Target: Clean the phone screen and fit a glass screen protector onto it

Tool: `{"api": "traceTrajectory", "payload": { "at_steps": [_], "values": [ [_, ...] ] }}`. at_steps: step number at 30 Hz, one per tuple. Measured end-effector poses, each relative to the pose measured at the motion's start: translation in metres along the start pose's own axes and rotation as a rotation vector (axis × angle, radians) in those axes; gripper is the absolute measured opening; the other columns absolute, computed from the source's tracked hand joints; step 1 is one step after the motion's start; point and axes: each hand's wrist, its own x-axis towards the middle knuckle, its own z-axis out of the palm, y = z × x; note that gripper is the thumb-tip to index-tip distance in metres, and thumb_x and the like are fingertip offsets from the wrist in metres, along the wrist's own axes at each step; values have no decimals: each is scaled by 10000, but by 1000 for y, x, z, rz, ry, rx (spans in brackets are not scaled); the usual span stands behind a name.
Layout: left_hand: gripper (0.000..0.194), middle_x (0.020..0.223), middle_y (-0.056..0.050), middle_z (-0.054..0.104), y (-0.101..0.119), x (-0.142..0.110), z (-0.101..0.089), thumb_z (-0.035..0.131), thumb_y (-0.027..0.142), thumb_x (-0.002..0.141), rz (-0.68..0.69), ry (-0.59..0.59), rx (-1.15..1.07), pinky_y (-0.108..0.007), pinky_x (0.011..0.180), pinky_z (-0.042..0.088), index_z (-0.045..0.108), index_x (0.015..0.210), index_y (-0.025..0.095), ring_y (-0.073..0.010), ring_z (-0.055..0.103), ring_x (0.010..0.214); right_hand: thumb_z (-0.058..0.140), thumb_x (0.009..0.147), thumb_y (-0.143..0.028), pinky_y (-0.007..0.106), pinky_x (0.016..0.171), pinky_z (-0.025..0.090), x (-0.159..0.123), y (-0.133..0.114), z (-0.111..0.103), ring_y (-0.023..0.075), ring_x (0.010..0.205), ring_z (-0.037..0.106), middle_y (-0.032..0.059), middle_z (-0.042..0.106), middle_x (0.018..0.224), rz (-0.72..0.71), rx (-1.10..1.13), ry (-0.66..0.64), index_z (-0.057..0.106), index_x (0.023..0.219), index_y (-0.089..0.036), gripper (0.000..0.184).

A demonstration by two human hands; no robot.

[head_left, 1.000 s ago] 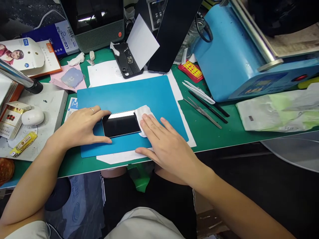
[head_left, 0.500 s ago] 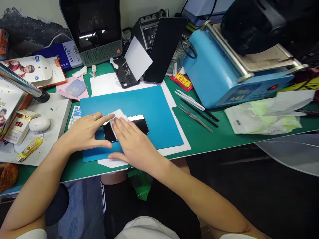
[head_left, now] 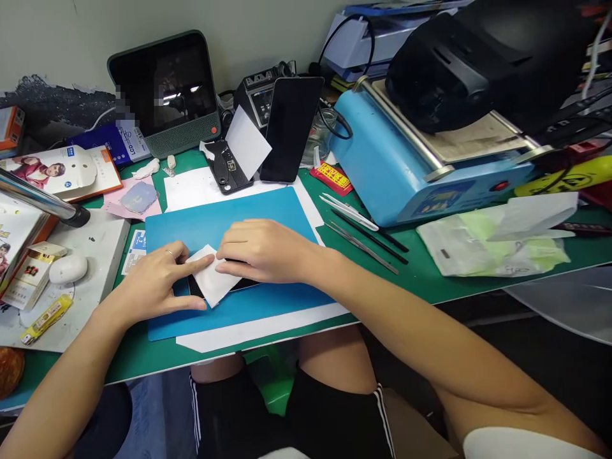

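A phone [head_left: 246,284] lies face up on a blue mat [head_left: 229,223], its black screen mostly covered. Spread across the phone's left part is a white wipe [head_left: 213,284]. My left hand [head_left: 157,280] lies at the phone's left end, thumb and index finger apart, with the index fingertip pressing on the wipe. From the right, my right hand [head_left: 262,252] reaches over the phone. Its fingers are curled together, and their tips grip the wipe's upper right edge. The phone's right end is hidden under this hand.
Tweezers [head_left: 362,247] and thin tools lie right of the mat, before a blue machine [head_left: 382,166]. Behind the mat stand an opened phone part [head_left: 229,167] and an upright tablet [head_left: 291,131]. A grey platform [head_left: 102,255] with small boxes is at left.
My right hand has gone from lying flat on the wipe to curled fingers further up and right. More of the wipe shows, laid out flatter. The camera view has shifted.
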Motion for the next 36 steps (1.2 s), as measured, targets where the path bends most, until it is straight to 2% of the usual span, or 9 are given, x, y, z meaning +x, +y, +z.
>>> {"api": "traceTrajectory", "payload": {
  "at_steps": [4,9,12,14,16,19,24,31,36],
  "values": [
    [779,1433,-182,577,9,4,4,475,803,1046,26,66,48,-501,986,506,623,1620,298,-327,595,1102,510,1169,-319,347,739,493,-10,14,6,191,758,639,49,736,784,120,63,234,722,841,-187,412],
    [745,1621,-229,509,17,8,9,456,745,1080,90,79,57,-599,1094,469,610,1627,262,-396,548,1267,594,1080,-305,344,694,470,-23,38,4,184,714,613,17,664,751,423,139,347,605,757,-229,332],
    [747,1681,-196,480,15,7,13,468,758,1070,89,79,31,-601,1166,437,576,1652,303,-395,517,1352,678,995,-334,421,884,555,-34,79,-3,257,951,678,75,702,987,726,-10,633,634,945,-234,119],
    [739,1704,-175,468,13,6,14,468,766,1067,74,69,14,-595,1187,431,565,1659,335,-393,510,1375,774,917,-381,507,1017,551,-42,108,-4,324,1159,670,132,678,1204,935,-91,732,622,1175,-222,340],
    [740,1710,-175,465,11,6,14,461,771,1067,69,57,5,-596,1183,436,559,1664,344,-397,516,1379,824,880,-418,550,1051,545,-48,131,0,352,1212,663,139,670,1243,1073,-49,666,577,1310,-223,533],
    [746,1704,-192,468,12,6,13,437,771,1073,68,49,-7,-605,1165,452,556,1668,338,-399,540,1360,837,883,-439,559,1033,545,-48,144,9,355,1167,669,113,697,1140,1125,-3,560,588,1275,-226,511],
    [748,1693,-204,486,13,7,11,436,769,1077,59,41,-24,-631,1155,475,569,1658,317,-414,547,1383,787,922,-456,565,1005,532,-43,138,12,345,1091,644,112,696,1088,1124,-102,494,578,970,-254,295],
    [731,1650,-193,551,7,8,16,532,759,1054,115,114,-85,-672,1087,538,555,1665,357,-425,606,1332,782,918,-436,572,971,539,-40,134,9,334,1018,642,89,681,978,1144,-51,501,509,885,-272,320],
    [744,1629,-215,563,7,8,17,503,748,1072,133,120,-66,-693,1066,544,506,1695,342,-426,607,1329,777,909,-505,617,957,566,-43,138,13,337,984,642,76,658,911,1102,-9,550,507,857,-283,354]
  ]
}}
